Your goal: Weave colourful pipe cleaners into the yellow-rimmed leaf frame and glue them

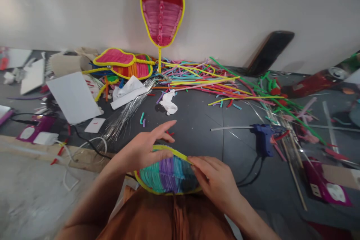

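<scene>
Close to my body, at the table's front edge, is a rounded pipe-cleaner panel (167,174) with teal, purple and blue rows inside a yellow fuzzy border. My right hand (218,176) pinches its upper right edge between thumb and fingers. Over the upper left border, my left hand (150,148) has its fingers stretched out and apart, with the thumb lying near the panel's face. Part of the panel's right end is covered by my right hand. Small red pipe-cleaner bits (170,133) lie just beyond my left fingertips.
A pink-and-red panel (162,15) with a yellow border leans on the wall. Behind lie loose pipe cleaners (197,77) and finished panels (132,68). At right are a blue glue gun (263,138), a phone (270,52) and a bottle (315,82); at left, white cards (74,97).
</scene>
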### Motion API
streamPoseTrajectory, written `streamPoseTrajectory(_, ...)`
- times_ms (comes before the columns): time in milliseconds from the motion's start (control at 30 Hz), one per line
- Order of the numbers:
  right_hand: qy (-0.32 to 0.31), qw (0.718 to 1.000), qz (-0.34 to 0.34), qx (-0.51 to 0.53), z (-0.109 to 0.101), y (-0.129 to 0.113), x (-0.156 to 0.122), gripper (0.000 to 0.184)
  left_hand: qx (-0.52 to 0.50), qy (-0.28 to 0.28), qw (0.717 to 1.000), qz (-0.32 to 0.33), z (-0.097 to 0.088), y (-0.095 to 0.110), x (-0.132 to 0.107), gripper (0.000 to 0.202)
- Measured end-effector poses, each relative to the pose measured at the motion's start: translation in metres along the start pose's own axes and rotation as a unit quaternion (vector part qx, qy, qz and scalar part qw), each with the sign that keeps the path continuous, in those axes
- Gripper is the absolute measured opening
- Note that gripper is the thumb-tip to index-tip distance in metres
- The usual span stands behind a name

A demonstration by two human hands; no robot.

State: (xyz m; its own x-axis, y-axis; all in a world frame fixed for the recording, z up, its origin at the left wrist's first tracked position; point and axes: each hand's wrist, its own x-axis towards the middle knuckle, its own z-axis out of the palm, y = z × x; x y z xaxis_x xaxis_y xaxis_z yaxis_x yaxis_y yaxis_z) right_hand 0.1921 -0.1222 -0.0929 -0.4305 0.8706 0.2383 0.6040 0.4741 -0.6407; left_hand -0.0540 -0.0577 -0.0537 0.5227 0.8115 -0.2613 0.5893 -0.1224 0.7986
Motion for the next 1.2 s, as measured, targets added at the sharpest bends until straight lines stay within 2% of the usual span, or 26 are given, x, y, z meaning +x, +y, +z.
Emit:
streamPoseTrajectory(100,-0.002,1.0,0.001,0.002,0.0,-0.001,0.002,0.022,0.088,-0.025,0.994,0.067,0.003,0.006,0.002,0.079)
streamPoseTrajectory(200,0.002,1.0,-0.003,0.008,0.0,-0.002,0.004,0.022,0.131,-0.049,0.983,0.115,0.01,0.011,0.005,0.075)
streamPoseTrajectory(467,0.007,1.0,-0.008,0.013,0.001,-0.002,0.003,0.022,0.175,-0.058,0.969,0.164,0.017,0.016,0.012,0.063)
streamPoseTrajectory(567,0.005,1.0,-0.003,0.016,0.001,-0.002,0.003,0.022,0.184,-0.065,0.966,0.167,0.018,0.015,0.012,0.059)
streamPoseTrajectory(700,0.009,1.0,0.001,0.011,-0.002,-0.003,0.004,0.02,0.174,-0.043,0.97,0.167,0.021,0.013,0.01,0.056)
streamPoseTrajectory(900,0.043,0.999,0.013,-0.022,-0.007,-0.004,0.001,0.015,0.156,-0.036,0.975,0.152,0.02,0.011,0.008,0.056)
streamPoseTrajectory(1200,0.076,0.994,0.002,-0.075,-0.002,-0.006,0.0,0.013,0.143,-0.019,0.982,0.122,0.02,0.009,0.008,0.058)
